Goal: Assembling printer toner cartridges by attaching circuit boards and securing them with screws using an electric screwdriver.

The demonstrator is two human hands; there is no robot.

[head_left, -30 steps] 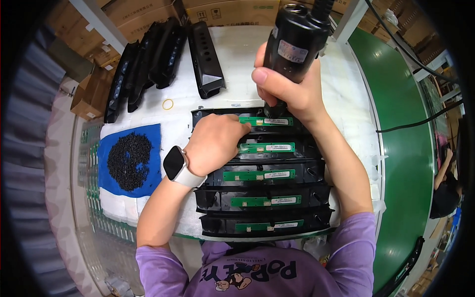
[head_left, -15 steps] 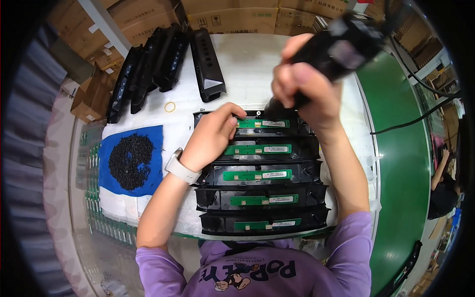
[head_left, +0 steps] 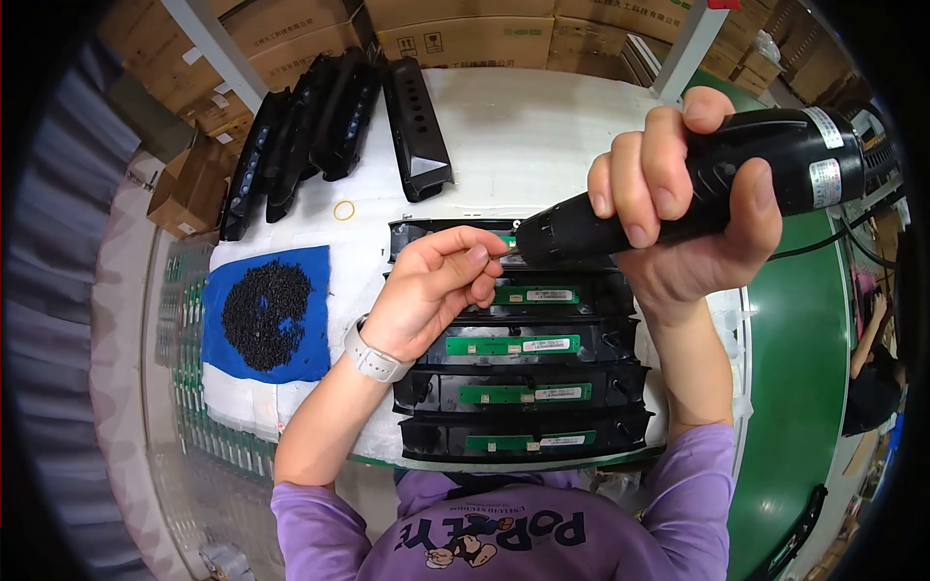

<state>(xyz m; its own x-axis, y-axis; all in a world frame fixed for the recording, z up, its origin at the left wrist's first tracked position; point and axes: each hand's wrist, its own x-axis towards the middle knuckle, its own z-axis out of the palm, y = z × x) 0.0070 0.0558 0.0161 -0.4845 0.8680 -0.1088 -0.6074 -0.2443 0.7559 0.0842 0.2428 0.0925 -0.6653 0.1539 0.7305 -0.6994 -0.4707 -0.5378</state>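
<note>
My right hand is wrapped round a black electric screwdriver, held tilted with its tapered nose down and to the left. That nose is over the farthest of several black plastic housings, hiding much of its green circuit board. Close by the nose, my left hand has thumb and forefinger pinched together; what lies between them is too small to make out. The nearer housings lie in a column towards me, each with a narrow green circuit board bearing white connectors and a label.
On the left a blue cloth carries a heap of small black screws. Several black housings lie behind it, near a yellow rubber band. Green boards are racked at the left edge. Cartons stand at the back.
My right hand has swung the screwdriver to a flatter tilt, nearer the camera. My left hand has turned and brought its pinched fingertips beside the screwdriver's nose.
</note>
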